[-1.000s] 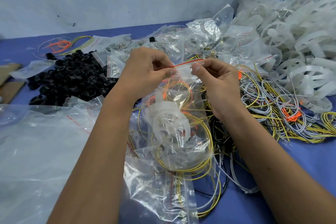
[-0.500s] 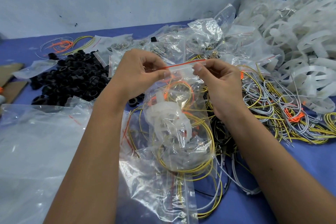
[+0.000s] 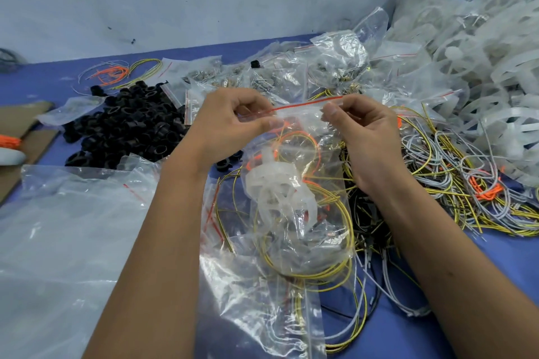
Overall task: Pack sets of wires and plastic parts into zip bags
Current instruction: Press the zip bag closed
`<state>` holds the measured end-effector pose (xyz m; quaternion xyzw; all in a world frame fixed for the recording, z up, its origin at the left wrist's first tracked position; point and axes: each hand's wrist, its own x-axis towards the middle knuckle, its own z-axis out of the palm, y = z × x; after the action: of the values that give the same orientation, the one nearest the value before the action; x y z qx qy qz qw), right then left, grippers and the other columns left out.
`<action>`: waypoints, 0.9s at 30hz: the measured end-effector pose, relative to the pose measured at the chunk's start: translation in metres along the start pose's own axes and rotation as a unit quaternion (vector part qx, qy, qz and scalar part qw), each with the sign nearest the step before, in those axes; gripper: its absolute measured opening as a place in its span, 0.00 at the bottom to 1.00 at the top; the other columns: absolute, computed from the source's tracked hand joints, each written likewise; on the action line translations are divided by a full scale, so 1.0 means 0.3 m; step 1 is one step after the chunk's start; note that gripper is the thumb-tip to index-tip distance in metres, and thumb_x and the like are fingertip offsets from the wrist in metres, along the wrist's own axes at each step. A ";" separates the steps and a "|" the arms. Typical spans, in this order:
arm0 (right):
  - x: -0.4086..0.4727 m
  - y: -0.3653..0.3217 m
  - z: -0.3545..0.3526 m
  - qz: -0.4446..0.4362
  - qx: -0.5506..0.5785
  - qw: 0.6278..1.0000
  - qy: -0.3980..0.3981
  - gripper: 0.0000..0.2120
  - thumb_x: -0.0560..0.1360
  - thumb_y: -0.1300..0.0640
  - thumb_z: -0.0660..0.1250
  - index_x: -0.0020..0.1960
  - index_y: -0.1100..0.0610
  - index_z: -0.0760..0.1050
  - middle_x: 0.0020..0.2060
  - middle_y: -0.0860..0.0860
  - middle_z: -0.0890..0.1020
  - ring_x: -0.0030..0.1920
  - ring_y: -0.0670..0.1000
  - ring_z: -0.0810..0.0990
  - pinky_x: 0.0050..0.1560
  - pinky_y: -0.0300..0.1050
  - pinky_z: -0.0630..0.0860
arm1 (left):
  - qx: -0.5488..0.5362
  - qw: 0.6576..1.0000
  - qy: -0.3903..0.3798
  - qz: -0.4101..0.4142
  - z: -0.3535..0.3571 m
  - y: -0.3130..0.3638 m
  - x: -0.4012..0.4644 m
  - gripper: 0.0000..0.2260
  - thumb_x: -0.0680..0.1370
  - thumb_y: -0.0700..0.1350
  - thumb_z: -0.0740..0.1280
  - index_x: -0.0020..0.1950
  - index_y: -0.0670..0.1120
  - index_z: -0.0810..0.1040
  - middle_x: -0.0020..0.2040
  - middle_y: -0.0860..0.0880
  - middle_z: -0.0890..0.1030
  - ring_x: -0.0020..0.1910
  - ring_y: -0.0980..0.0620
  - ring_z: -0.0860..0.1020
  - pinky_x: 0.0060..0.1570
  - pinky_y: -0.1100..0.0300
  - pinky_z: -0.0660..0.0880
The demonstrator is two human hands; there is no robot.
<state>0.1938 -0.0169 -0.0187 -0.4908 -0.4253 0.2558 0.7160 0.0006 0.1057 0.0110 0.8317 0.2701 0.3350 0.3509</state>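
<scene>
Zip bag [image 3: 300, 213] hung at the centre of the frame, held up by its red-striped top edge between both hands. The left hand [image 3: 230, 122] pinched the strip at its left end with thumb and curled fingers [image 3: 256, 125]; the right hand [image 3: 364, 128] pinched the right end the same way. Whether the seal was pressed fully closed along its length could not be told, since the fingers covered both ends. Inside the bag sat a translucent white plastic part [image 3: 277, 189], its outline blurred by creased film, together with coiled yellow wire [image 3: 347, 224] and a thin orange wire [image 3: 303, 137]. Below it, toward the lower centre, lay another clear bag [image 3: 262, 300] with more wire, its contents hard to make out through glare. A large sheet of clear plastic [image 3: 67, 236] covered the lower left of the blue counter [image 3: 495, 259] and ran off the frame edge. A heap of black rings [image 3: 128, 125] lay at middle left, partly hidden behind the left hand. A tangle of loose wires [image 3: 455, 183], grey, yellow and orange, spread at middle right, the right forearm crossing over it. White plastic wheels [image 3: 481, 67] piled up at the upper right, cut off by the frame, under a bag with a printed label that read upside down. Small filled bags [image 3: 291, 73] crowded the upper centre, their contents too small to identify.
</scene>
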 end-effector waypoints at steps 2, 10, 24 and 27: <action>-0.001 -0.002 0.000 -0.002 -0.008 1.000 -0.006 0.09 0.76 0.57 0.74 0.38 0.46 0.83 0.35 0.45 0.82 0.42 0.49 0.79 0.47 0.41 0.77 | 0.014 1.000 0.008 0.011 0.012 0.004 0.002 0.04 0.73 0.45 0.78 0.41 0.51 0.85 0.37 0.54 0.84 0.39 0.57 0.79 0.44 0.62 0.75; -0.011 -0.008 0.000 0.015 -0.033 0.999 -0.010 0.02 0.76 0.56 0.76 0.45 0.50 0.86 0.38 0.54 0.86 0.37 0.48 0.82 0.31 0.40 0.78 | -0.019 0.999 0.006 0.027 0.032 0.030 0.011 0.04 0.71 0.44 0.77 0.39 0.50 0.84 0.34 0.53 0.81 0.35 0.59 0.77 0.40 0.62 0.73; -0.004 0.003 -0.006 0.030 0.001 0.999 0.014 0.03 0.75 0.60 0.76 0.45 0.53 0.86 0.37 0.50 0.87 0.39 0.45 0.84 0.38 0.36 0.78 | -0.120 0.990 0.050 -0.058 0.005 -0.009 -0.024 0.07 0.73 0.34 0.77 0.40 0.45 0.83 0.34 0.51 0.84 0.34 0.55 0.81 0.40 0.61 0.80; 0.001 0.004 -0.009 0.042 0.008 0.999 0.033 0.02 0.76 0.61 0.75 0.45 0.56 0.85 0.36 0.49 0.86 0.37 0.45 0.82 0.40 0.36 0.77 | -0.141 0.983 0.086 -0.077 0.008 -0.033 -0.028 0.04 0.72 0.37 0.78 0.42 0.43 0.84 0.32 0.52 0.83 0.31 0.57 0.80 0.36 0.63 0.79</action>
<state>0.1962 -0.0176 -0.0201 -0.5106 -0.3789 0.2728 0.7220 -0.0050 0.1050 -0.0009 0.7182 0.3130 0.4123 0.4651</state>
